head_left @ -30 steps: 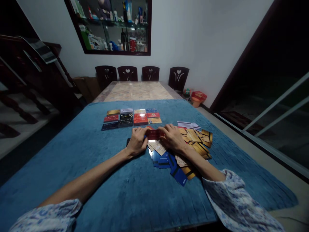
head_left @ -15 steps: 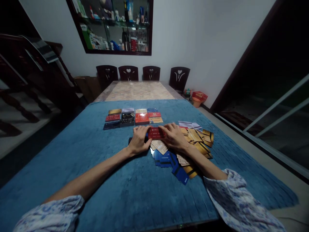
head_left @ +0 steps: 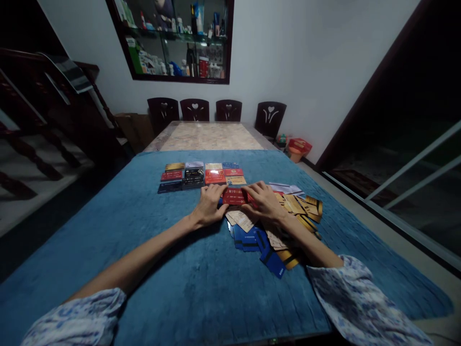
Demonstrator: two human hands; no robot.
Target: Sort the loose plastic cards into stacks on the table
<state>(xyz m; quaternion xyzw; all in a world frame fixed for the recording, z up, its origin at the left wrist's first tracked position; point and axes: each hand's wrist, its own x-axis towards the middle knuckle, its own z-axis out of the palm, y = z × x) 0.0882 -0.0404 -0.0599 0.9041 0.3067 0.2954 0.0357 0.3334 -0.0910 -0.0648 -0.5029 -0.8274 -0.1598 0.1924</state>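
Red card [head_left: 234,196] is held level by its two short ends, over the far-left edge of the loose pile of cards [head_left: 288,226]. The left end is pinched by the left hand [head_left: 208,207], fingers curled narrow. The right end is gripped by the right hand [head_left: 265,204], fingers likewise closed on it. The right forearm is laid across the pile. Sorted stacks [head_left: 201,174] are ranged in rows just beyond the pile, to its left. Pile is spread on a blue cloth [head_left: 144,230].
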